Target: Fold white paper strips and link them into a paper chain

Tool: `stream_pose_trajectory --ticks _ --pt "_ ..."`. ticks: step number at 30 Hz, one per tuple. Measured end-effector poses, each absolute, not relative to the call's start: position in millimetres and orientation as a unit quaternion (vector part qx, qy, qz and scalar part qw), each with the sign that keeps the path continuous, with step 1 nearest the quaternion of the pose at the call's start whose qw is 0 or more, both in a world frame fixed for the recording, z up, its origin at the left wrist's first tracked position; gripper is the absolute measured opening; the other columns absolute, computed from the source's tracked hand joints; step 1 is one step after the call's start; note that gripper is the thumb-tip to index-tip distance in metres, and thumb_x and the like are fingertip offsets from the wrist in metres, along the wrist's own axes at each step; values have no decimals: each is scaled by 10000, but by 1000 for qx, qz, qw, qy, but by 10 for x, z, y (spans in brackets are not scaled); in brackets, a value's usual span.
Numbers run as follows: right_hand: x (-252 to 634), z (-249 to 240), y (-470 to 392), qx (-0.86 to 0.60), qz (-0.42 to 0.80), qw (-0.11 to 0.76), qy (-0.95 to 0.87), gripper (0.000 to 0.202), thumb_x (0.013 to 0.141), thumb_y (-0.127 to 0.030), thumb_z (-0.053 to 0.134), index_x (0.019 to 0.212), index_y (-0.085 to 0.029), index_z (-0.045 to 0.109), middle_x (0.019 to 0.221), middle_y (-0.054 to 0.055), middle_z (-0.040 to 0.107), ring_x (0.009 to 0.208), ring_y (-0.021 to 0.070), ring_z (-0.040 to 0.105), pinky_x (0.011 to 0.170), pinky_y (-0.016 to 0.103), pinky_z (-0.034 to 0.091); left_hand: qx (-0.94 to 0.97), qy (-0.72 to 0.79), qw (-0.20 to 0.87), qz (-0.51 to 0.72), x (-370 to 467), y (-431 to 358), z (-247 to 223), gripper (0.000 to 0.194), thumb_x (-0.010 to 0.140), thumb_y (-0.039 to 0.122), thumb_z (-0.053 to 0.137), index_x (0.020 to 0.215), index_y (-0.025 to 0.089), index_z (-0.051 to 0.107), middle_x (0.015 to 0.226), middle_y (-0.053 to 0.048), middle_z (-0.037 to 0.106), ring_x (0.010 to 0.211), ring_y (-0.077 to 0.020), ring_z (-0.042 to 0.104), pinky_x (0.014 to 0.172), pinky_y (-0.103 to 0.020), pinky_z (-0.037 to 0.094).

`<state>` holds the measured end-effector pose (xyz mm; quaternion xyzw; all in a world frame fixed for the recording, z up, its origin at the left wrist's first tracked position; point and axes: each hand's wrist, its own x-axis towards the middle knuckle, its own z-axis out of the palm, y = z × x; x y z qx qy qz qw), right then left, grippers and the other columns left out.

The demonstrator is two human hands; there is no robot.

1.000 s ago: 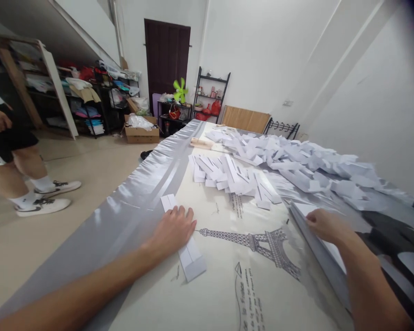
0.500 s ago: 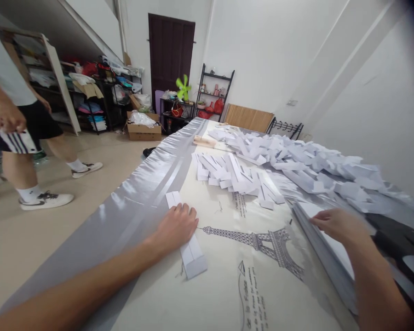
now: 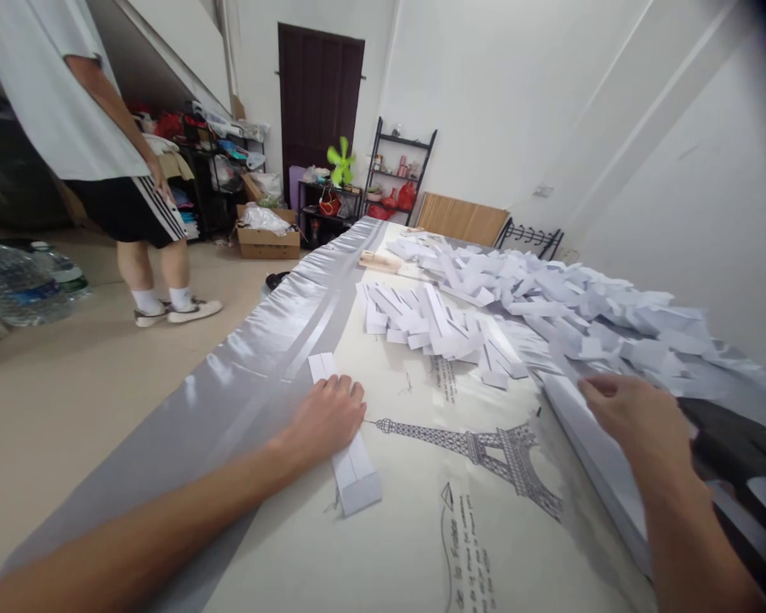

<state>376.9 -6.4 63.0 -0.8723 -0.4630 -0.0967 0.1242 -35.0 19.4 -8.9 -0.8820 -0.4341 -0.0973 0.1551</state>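
Your left hand (image 3: 332, 413) lies palm down across the folded strip (image 3: 357, 478), fingers together and bent, apparently to keep it flat on the mat (image 3: 370, 566); with the thumb hidden, whether it also pinches cannot be told. Your right hand (image 3: 642, 426) is at the sheets (image 3: 591, 460), fingertips drawn in; whether paper sits between them is unclear. The sheets lie beside that hand, probably for easy reach. Beyond, the pile (image 3: 437, 319) seems set apart from the heap (image 3: 568, 298).
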Motion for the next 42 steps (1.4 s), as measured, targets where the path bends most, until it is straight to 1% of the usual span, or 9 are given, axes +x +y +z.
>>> stream_pose_trajectory --ticks 5,10,14,18,21,23,26,35,42 --pt "2828 577 -170 -736 -37 215 -641 270 902 -324 531 965 -224 774 907 84 778 768 276 712 675 368 526 -881 -439 148 -93 -355 200 -57 194 987 248 469 947 120 609 916 -136 637 871 -292 622 729 -395 507" --pt "2072 286 -348 -624 54 168 -761 322 972 -290 440 876 -241 743 908 70 745 693 230 686 597 337 512 -879 -437 154 -111 -352 213 -47 175 983 221 459 1025 113 590 1018 -149 636 951 -299 611 760 -402 523" --pt "1821 113 -432 -604 47 143 -783 316 994 -233 436 859 -234 722 854 63 716 604 197 639 567 306 453 -892 -365 150 -221 -308 165 -63 279 991 127 386 1228 110 532 1286 -187 582 1151 -304 575 912 -424 501" --pt "1753 84 -461 -589 57 163 -790 282 993 -223 463 880 -240 721 870 69 713 752 225 670 626 306 486 -924 -288 114 -223 -264 89 -106 299 986 126 407 1250 130 548 1326 -176 588 1213 -295 565 994 -438 476" --pt "1886 129 -400 -565 195 193 -778 239 989 -345 519 1086 -250 715 1030 69 721 874 226 684 717 328 556 -941 -279 75 -175 -288 97 -134 251 1016 198 420 1178 134 601 1230 -157 655 1161 -289 610 983 -451 497" --pt "2056 133 -314 -559 288 213 -748 356 970 -440 550 1261 -258 647 1238 75 674 1028 233 672 827 355 578 -946 -272 57 -164 -331 133 -134 268 1029 208 410 1191 135 610 1225 -146 668 1173 -278 615 1004 -449 494" --pt "2293 62 -180 -629 231 258 -696 497 913 -460 610 1355 -239 568 1383 108 579 1187 283 603 960 453 535 -951 -250 35 -177 -399 190 -128 306 1036 219 402 1258 135 595 1309 -151 641 1250 -263 584 1065 -435 465" --pt "2205 104 -165 -633 363 300 -615 509 787 -364 736 1275 -261 634 1429 78 574 1237 279 586 1064 463 475 -955 -250 10 -161 -451 221 -161 405 1065 268 356 1449 218 475 1505 -111 496 1447 -249 381 1177 -491 321" --pt "2251 393 -205 -608 433 307 -590 378 886 -395 661 1250 -291 664 1326 68 662 1217 267 619 1010 448 511 -946 -275 -6 -170 -439 170 -53 358 1046 239 395 1366 228 553 1343 -143 555 1260 -282 505 1039 -482 443"
